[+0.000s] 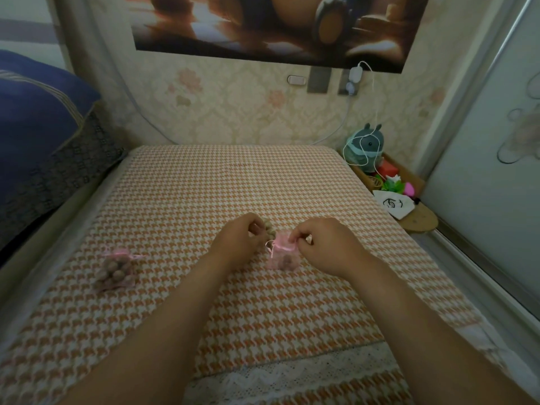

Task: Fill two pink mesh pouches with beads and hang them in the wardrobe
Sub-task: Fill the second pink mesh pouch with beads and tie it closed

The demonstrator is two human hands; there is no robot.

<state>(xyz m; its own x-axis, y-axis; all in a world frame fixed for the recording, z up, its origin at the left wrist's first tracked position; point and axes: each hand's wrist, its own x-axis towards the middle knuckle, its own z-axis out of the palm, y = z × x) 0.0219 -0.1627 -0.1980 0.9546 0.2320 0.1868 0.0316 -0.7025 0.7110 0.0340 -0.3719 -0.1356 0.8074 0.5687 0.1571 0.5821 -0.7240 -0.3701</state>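
Checked bed cover (204,185) with a blue pillow (35,106) at 10 o'clock, a plush toy (366,144) wound in white cable (344,118) at 2 o'clock and a sliding door (482,141) at 3 o'clock; nothing lies between the camera and the hands. The left hand (239,244) curls its fingers around a few brown beads (269,229), while the right hand (327,247) pinches the gathered top of a pink pouch (282,255) between thumb and fingertips. This pouch stands on the cover between the two hands, at 3 o'clock of the left fingers, and a second, bead-filled pouch (117,271) lies well apart at 9 o'clock.
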